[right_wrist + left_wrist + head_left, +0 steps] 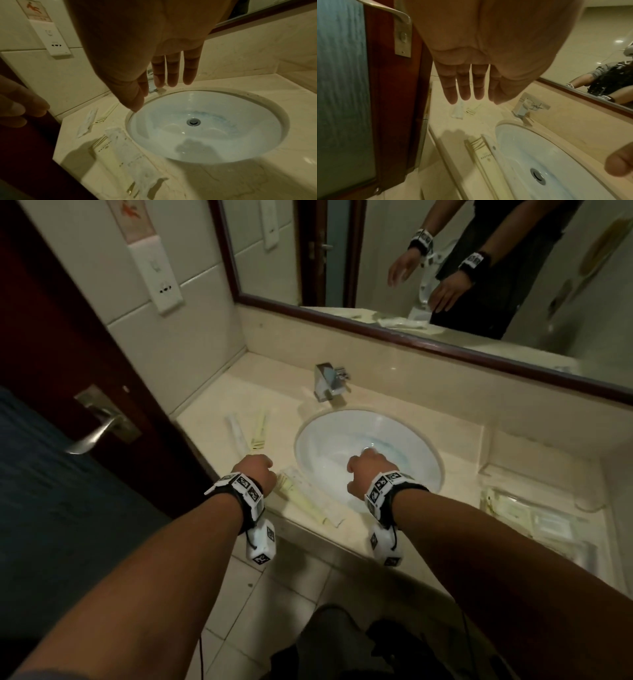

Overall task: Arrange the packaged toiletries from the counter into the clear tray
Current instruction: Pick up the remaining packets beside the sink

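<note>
Both of my hands hover over the counter holding nothing. My left hand (257,470) is above the near-left counter, its straight fingers (464,86) spread. Just right of it, long pale-yellow and white packages (305,498) (481,150) (123,151) lie side by side along the front edge. Further back lie a white tube packet (236,433) (458,112) (87,121) and a slim yellow packet (259,428) (472,110). My right hand (364,470) hangs over the sink basin, fingers (171,70) straight. The clear tray (534,474) sits at the far right with several packets in it.
A white oval sink (368,453) fills the counter's middle, with a chrome faucet (329,381) behind it. A dark red door with a metal handle (99,422) stands close on the left. A framed mirror (376,326) runs along the back wall.
</note>
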`<move>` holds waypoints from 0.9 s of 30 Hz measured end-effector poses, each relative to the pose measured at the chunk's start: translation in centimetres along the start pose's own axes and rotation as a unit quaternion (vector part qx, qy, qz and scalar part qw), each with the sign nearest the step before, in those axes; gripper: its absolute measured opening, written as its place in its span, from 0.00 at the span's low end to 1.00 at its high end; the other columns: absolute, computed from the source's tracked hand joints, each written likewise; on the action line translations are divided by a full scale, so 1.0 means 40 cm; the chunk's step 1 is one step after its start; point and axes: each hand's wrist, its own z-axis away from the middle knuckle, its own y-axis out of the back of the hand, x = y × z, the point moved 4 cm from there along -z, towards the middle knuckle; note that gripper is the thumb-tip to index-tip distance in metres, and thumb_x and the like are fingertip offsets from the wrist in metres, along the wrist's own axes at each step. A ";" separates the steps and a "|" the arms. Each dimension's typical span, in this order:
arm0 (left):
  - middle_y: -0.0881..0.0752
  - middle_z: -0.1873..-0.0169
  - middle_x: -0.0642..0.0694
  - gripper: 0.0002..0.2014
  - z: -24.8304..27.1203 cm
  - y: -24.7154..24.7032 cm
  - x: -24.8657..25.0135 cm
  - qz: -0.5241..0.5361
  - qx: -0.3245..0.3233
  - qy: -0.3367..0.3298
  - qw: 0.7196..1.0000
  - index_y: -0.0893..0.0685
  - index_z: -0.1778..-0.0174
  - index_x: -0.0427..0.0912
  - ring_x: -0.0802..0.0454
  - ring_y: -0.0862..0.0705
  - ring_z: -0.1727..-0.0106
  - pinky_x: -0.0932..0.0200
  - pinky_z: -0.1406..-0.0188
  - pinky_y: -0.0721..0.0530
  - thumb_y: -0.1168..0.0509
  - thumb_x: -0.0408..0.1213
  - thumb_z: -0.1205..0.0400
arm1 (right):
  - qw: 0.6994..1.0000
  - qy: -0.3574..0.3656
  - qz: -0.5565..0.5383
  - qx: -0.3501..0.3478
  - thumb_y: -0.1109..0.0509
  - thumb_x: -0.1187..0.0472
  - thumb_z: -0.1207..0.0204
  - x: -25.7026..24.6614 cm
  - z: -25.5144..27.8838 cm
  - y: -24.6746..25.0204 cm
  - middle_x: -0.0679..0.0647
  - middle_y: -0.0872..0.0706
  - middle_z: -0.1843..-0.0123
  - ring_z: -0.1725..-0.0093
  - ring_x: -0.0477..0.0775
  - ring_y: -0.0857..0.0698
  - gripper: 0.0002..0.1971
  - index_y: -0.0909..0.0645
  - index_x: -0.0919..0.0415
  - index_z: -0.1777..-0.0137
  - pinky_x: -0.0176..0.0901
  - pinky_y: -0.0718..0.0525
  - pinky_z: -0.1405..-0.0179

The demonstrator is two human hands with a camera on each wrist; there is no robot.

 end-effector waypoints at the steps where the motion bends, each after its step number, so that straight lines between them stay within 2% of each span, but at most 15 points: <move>1: 0.25 0.23 0.44 0.21 0.002 -0.003 -0.014 0.002 -0.001 0.003 1.000 0.22 0.25 0.45 0.42 0.24 0.26 0.52 0.28 0.25 0.39 0.40 0.16 | 1.000 0.002 0.004 -0.002 0.32 0.52 0.24 -0.014 0.000 -0.005 0.59 0.29 0.30 0.36 0.64 0.21 0.22 0.23 0.54 0.29 0.58 0.15 0.41; 6: 0.25 0.24 0.43 0.21 0.006 -0.012 -0.060 0.013 -0.012 0.019 1.000 0.23 0.24 0.44 0.42 0.24 0.26 0.52 0.29 0.24 0.38 0.42 0.15 | 0.999 0.031 0.025 -0.008 0.33 0.52 0.23 -0.064 -0.027 -0.019 0.57 0.27 0.34 0.40 0.61 0.20 0.20 0.23 0.53 0.32 0.57 0.15 0.44; 11: 0.23 0.26 0.41 0.20 -0.001 -0.035 -0.077 0.014 -0.038 0.042 0.998 0.22 0.26 0.44 0.42 0.21 0.29 0.54 0.34 0.21 0.40 0.39 0.15 | 0.995 0.074 0.050 -0.031 0.34 0.52 0.24 -0.112 -0.085 -0.042 0.55 0.26 0.35 0.38 0.59 0.22 0.20 0.23 0.51 0.32 0.55 0.17 0.42; 17: 0.25 0.25 0.42 0.23 -0.046 -0.003 -0.094 0.024 -0.050 0.078 0.995 0.25 0.23 0.46 0.43 0.20 0.30 0.53 0.33 0.20 0.39 0.40 0.16 | 0.987 0.143 0.040 -0.056 0.34 0.50 0.22 -0.187 -0.195 -0.038 0.56 0.25 0.32 0.35 0.60 0.22 0.22 0.25 0.51 0.28 0.53 0.19 0.39; 20: 0.26 0.25 0.43 0.23 -0.078 0.009 -0.104 0.017 -0.042 0.093 0.995 0.25 0.23 0.47 0.43 0.23 0.27 0.55 0.32 0.23 0.39 0.39 0.16 | 0.984 0.168 0.019 -0.060 0.34 0.49 0.22 -0.212 -0.251 -0.032 0.56 0.25 0.32 0.34 0.60 0.21 0.22 0.25 0.51 0.28 0.53 0.19 0.38; 27: 0.27 0.24 0.42 0.25 -0.133 -0.017 -0.118 0.026 -0.057 0.119 0.991 0.28 0.21 0.46 0.43 0.24 0.27 0.56 0.34 0.23 0.40 0.41 0.16 | 0.980 0.182 -0.001 -0.077 0.33 0.47 0.21 -0.225 -0.352 -0.020 0.54 0.24 0.32 0.36 0.59 0.19 0.23 0.26 0.49 0.27 0.54 0.17 0.38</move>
